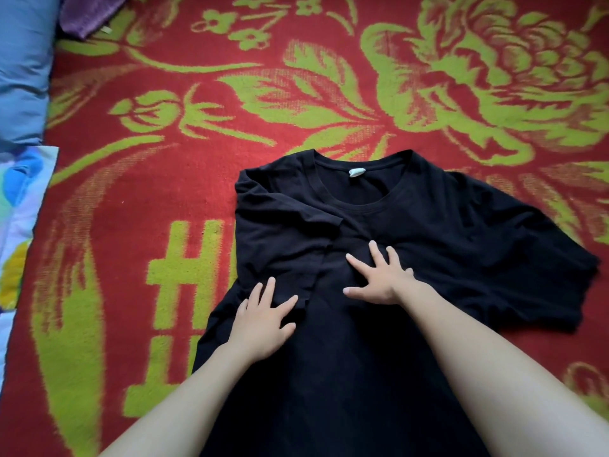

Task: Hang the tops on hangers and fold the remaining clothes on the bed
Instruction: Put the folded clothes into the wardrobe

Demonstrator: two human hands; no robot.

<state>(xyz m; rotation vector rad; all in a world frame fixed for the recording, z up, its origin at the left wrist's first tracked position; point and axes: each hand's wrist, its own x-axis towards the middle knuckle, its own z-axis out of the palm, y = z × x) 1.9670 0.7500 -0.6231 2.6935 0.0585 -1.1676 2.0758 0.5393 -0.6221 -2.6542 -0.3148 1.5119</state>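
Hands, left hand [263, 321] and right hand [382, 278], flat on black T-shirt [445, 242], blue pillow [23, 67] nearby

Both bare forearms reach forward, left hand [263, 321] and right hand [382, 278] flat, fingers spread.

The black T-shirt [412, 232] is soft matt cloth; the red-and-green blanket [164, 143] looks coarse and woven; the blue pillow [23, 61] is smooth fabric.
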